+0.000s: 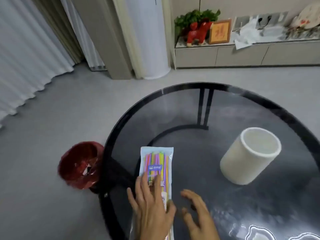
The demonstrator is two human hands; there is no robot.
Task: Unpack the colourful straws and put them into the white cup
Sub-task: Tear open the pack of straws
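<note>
The left hand point(152, 207) lay flat on the near half of the pack point(156, 168), fingers spread, thumb at the pack's right edge; the grip pressed down and did not pinch. The right hand point(197, 210) hovered just right of the pack, fingers loosely spread, holding nothing; whether it touched the bench point(190, 108) could not be told.

The pack lay lengthwise on the bench, its far end pointing away from the person. It appeared sealed, with the straws point(155, 157) inside. The cup point(249, 156) stood upright, right of the pack and well apart, mouth open and apparently empty. A red bin point(78, 166) stood on the floor, left of the pack, beside the bench.

Step in hand, as judged: securing the pack before opening. The next move likely called for pinching one end in each hand and tearing the seal.
</note>
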